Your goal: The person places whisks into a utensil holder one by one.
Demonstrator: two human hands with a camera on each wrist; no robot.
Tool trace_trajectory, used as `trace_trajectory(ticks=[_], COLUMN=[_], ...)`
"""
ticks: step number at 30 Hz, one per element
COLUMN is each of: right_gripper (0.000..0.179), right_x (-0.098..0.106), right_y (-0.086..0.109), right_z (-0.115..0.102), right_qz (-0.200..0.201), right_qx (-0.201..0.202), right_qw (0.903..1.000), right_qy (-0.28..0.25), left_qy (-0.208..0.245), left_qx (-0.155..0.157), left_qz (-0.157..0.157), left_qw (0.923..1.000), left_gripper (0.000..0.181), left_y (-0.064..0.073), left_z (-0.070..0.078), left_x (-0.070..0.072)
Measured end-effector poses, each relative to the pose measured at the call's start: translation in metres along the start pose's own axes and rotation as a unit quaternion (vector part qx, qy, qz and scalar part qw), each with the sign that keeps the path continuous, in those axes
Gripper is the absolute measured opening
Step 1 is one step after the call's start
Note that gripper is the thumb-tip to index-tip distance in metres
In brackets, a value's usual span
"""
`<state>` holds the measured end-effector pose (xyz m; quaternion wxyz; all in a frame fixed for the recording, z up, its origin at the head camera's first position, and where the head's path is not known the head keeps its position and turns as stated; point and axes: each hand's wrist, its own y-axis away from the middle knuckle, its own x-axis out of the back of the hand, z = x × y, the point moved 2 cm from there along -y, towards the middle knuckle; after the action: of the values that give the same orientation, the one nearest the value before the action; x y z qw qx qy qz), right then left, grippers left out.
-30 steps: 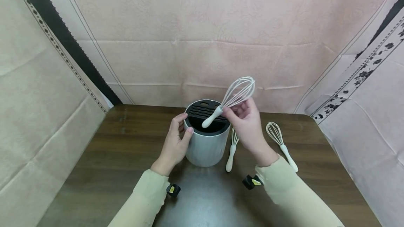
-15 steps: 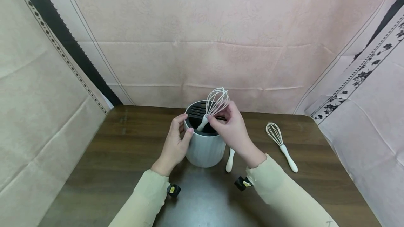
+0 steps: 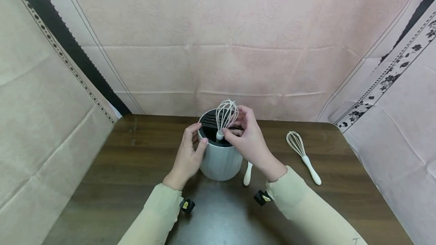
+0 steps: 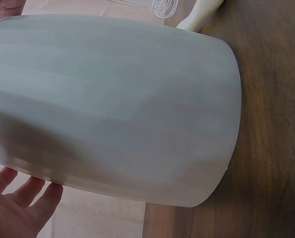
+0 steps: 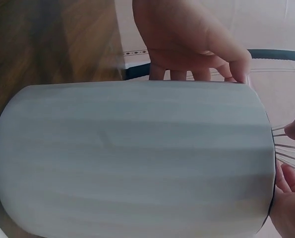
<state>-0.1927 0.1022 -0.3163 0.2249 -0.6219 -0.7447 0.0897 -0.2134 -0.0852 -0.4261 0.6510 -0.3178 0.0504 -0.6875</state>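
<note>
A light grey fluted utensil holder point(image 3: 221, 163) with a black slotted insert stands upright on the table. My left hand point(image 3: 186, 154) grips its left side, the thumb near the rim; in the left wrist view those fingers point(image 4: 45, 203) lie along the wall. With thumb and fingers my right hand point(image 3: 250, 139) pinches a white whisk point(image 3: 227, 110) above the open compartment. Its wire head points up, and most of the handle is hidden down inside. Past the rim, the right wrist view catches only some wires of that whisk point(image 5: 290, 147).
A second whisk lies right of the holder, its handle point(image 3: 248, 174) showing and its head hidden behind my right hand. Farther right on the wooden table point(image 3: 143, 162) lies a third whisk point(image 3: 303, 154). A pale cloth point(image 3: 211, 56) hangs behind the table.
My right hand has brought the whisk left and down from beside the holder, turning it more upright, with its handle now inside the compartment. The left hand has stayed in place on the holder.
</note>
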Motion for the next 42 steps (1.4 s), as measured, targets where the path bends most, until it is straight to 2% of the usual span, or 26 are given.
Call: trace_trajectory(ticks=[5, 13, 20, 24, 30, 36, 42], right_gripper=[0.067, 0.07, 0.068, 0.067, 0.067, 0.067, 0.071], right_x=[0.001, 0.002, 0.007, 0.018, 0.045, 0.076, 0.12], right_y=[0.002, 0.006, 0.01, 0.011, 0.015, 0.029, 0.038], right_z=[0.0, -0.003, -0.001, 0.012, 0.033, 0.038, 0.091], right_qz=[0.002, -0.003, 0.009, 0.032, 0.066, 0.083, 0.087], right_qx=[0.017, 0.037, 0.064, 0.081, 0.094, 0.045, -0.025], right_qw=[0.9998, 0.9982, 0.9972, 0.9955, 0.9919, 0.9875, 0.9732], right_qy=[0.011, 0.048, 0.039, 0.037, 0.055, 0.126, 0.211], left_qy=[0.004, 0.001, 0.005, 0.004, 0.004, 0.008, 0.007], left_qx=[-0.008, -0.002, 0.0, 0.0, 0.0, -0.003, 0.0], left_qz=[0.005, 0.006, 0.008, 0.007, 0.005, 0.003, 0.006], left_qw=[1.0, 1.0, 1.0, 1.0, 1.0, 1.0, 1.0], left_gripper=[0.049, 0.048, 0.047, 0.047, 0.048, 0.048, 0.047], left_y=[0.0, 0.0, 0.0, 0.001, 0.0, 0.0, 0.0], left_z=[-0.002, -0.002, -0.002, -0.004, -0.003, -0.002, -0.004], left_x=[-0.001, -0.001, -0.001, -0.001, -0.001, -0.002, -0.002])
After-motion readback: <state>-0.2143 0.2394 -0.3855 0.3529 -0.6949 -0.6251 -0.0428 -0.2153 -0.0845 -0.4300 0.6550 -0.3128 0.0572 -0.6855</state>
